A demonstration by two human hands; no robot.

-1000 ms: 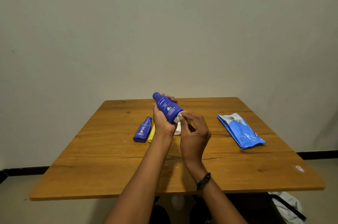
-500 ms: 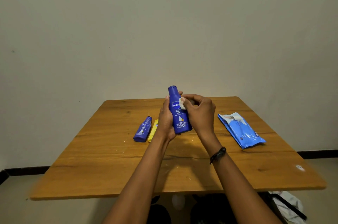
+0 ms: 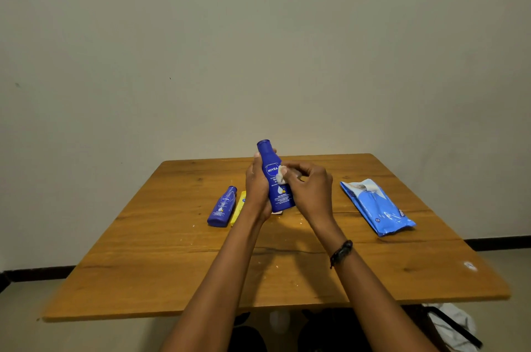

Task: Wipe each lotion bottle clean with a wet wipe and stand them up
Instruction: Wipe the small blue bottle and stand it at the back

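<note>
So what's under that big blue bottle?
A pale sliver peeks out on the wooden table below the Nivea bottle. The bottle and left hand cover the rest, so I can't tell what it is.

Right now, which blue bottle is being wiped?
The big bottle, upright in the left hand, the right hand pressing a wipe on it; the small bottle lies flat.
</note>
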